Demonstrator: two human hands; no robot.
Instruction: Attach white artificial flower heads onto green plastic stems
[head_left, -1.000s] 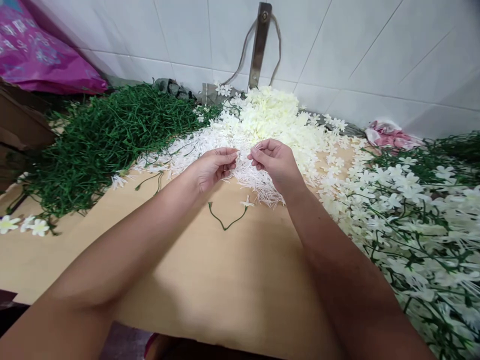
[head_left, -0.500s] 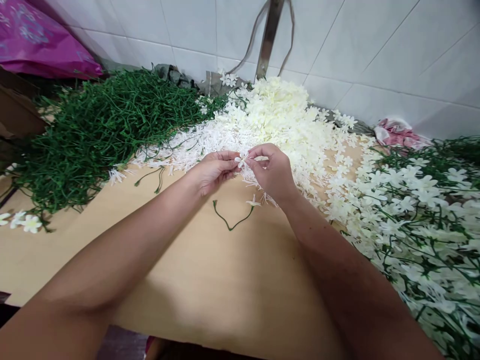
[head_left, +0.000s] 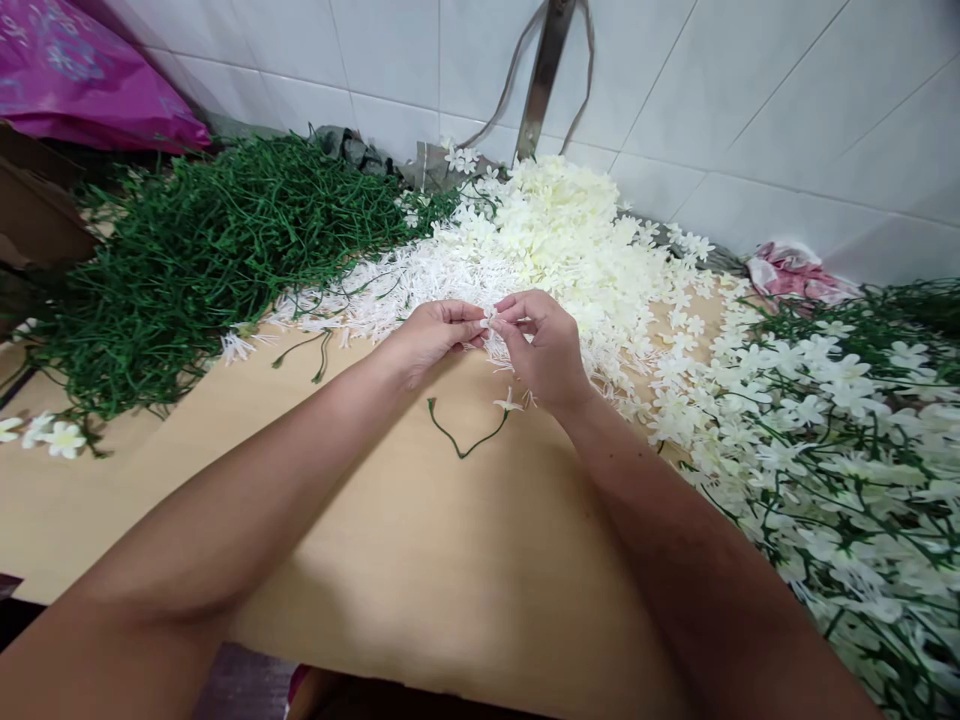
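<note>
My left hand (head_left: 433,335) and my right hand (head_left: 544,345) meet fingertip to fingertip above the near edge of a heap of white plastic stamen pieces (head_left: 420,285). Both pinch a small white flower part (head_left: 489,320) between them. Just below my hands a single green stem (head_left: 465,440) with a white flower at one end lies on the tan table (head_left: 420,560). Behind the stamen pieces rises a mound of cream fabric petals (head_left: 570,225).
A big tangle of green stems (head_left: 187,250) fills the left of the table. Finished stems with white flowers (head_left: 832,440) are piled on the right. A purple bag (head_left: 90,90), a pink cloth (head_left: 795,272) and a metal bracket (head_left: 547,70) stand against the tiled wall.
My hands came closer until their fingertips touch. A small white flower part showed between them half a second ago and is now mostly covered by the fingers.
</note>
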